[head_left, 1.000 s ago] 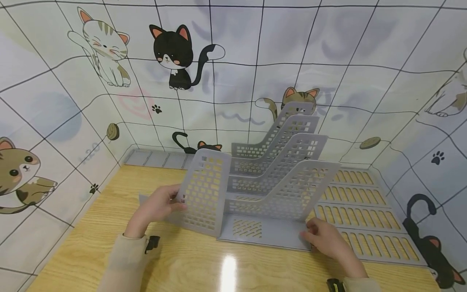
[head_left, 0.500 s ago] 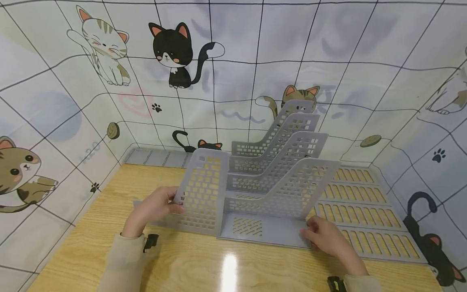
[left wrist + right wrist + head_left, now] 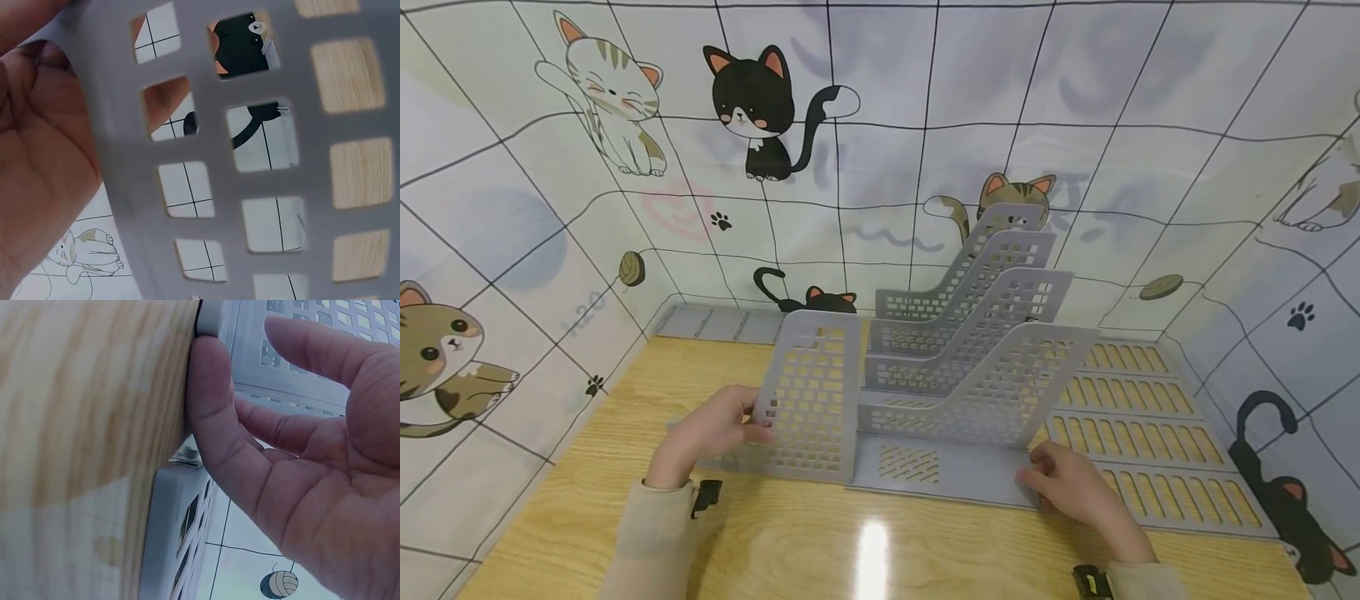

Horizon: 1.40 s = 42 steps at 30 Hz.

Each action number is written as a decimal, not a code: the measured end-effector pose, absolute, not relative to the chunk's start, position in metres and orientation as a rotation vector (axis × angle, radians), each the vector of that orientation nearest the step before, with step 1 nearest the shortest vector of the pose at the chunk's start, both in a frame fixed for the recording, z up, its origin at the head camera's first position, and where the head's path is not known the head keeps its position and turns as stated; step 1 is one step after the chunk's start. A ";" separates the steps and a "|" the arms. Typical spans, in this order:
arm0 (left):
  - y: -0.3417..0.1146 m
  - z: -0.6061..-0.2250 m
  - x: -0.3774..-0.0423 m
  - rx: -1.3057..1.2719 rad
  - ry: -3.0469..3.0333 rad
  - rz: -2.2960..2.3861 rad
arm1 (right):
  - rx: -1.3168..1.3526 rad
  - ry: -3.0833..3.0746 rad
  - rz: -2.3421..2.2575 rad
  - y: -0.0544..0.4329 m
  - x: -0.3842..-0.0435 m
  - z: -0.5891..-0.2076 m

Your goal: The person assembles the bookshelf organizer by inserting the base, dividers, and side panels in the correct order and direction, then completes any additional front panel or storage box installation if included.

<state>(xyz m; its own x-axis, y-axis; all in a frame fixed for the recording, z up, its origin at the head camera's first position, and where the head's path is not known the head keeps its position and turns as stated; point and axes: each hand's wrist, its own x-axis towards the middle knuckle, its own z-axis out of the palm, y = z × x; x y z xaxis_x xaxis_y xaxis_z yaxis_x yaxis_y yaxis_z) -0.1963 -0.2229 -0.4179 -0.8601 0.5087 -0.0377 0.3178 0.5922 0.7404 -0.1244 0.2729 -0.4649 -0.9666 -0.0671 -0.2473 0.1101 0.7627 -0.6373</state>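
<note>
- Pinches a grey perforated panel in the left hand, with the thumb on the near face and fingers behind the left edge of the tall part, as seen through the holes in the left wrist view.
- Holds that panel upright over the wooden surface, left of the grey base plate, with its lower right corner at the plate's front left corner; cannot tell whether touching there or just apart.
- Leans less to the right than a second ago, with the top edge swung leftward and the low tail turned a little nearer the front.
- Keeps the lower right corner at almost the same spot, so seems to pivot there rather than pull away.
- Suggests, by judgement, a change of angle against the plate and not a finished join; still depends on the left hand.
- Rests the right hand at the plate's right front corner, in the same place as before, with a fingertip against the end and the thumb standing apart, clamped on nothing; probably steadies the plate.
- On the plate, four upright stepped dividers, one behind another, unchanged in place.
- Farther right, flat slatted panels; at the rear left, a flat grey strip.
</note>
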 end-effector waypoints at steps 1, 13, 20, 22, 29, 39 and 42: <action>-0.223 -0.417 -0.196 0.679 2.574 1.122 | 0.034 2.705 -1.000 0.273 -0.125 -0.465; -0.228 -0.417 -0.197 0.654 2.542 1.152 | 0.035 2.696 -1.007 0.273 -0.125 -0.464; -0.230 -0.417 -0.197 0.700 2.526 1.169 | 0.037 2.698 -0.996 0.274 -0.126 -0.464; -0.229 -0.417 -0.197 0.697 2.530 1.163 | 0.036 2.702 -0.993 0.274 -0.126 -0.464; -0.228 -0.419 -0.198 0.670 2.549 1.151 | 0.022 2.701 -1.007 0.274 -0.125 -0.465; -0.230 -0.417 -0.197 0.668 2.548 1.175 | 0.027 2.695 -1.006 0.273 -0.125 -0.463; -0.230 -0.419 -0.198 0.668 2.555 1.169 | 0.025 2.691 -1.012 0.273 -0.125 -0.463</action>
